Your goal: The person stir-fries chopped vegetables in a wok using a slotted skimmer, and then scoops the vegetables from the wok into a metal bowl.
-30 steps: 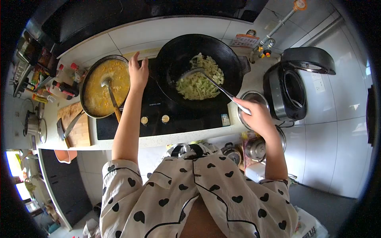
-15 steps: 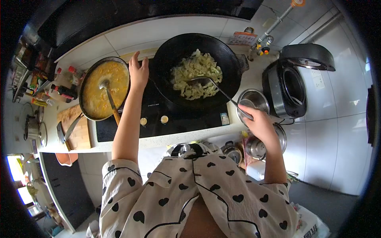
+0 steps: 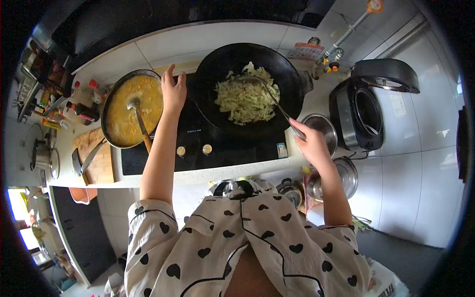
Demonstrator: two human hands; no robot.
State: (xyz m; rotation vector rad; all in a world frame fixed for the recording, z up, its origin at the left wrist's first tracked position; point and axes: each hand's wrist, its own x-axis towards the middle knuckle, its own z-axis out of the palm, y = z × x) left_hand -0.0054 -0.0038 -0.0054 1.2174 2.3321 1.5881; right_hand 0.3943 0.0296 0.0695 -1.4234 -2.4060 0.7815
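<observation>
Chopped pale-green cabbage lies heaped in a large black wok on the stove. My right hand grips the handle of a metal spatula, whose head is in the far part of the cabbage. My left hand is raised between the wok and a pan of yellow soup, its fingers apart and nothing visible in them. A ladle with a wooden handle rests in the soup, its handle leaning on the rim near my left forearm.
A black rice cooker stands lid-up at the right, beside a steel bowl. Bottles crowd the left counter. A knife lies on a wooden cutting board. Two knobs are on the black stove front.
The spatula head has moved away from me, towards the far part of the cabbage. My right hand has shifted slightly left and up. My left hand has stayed about where it was.
</observation>
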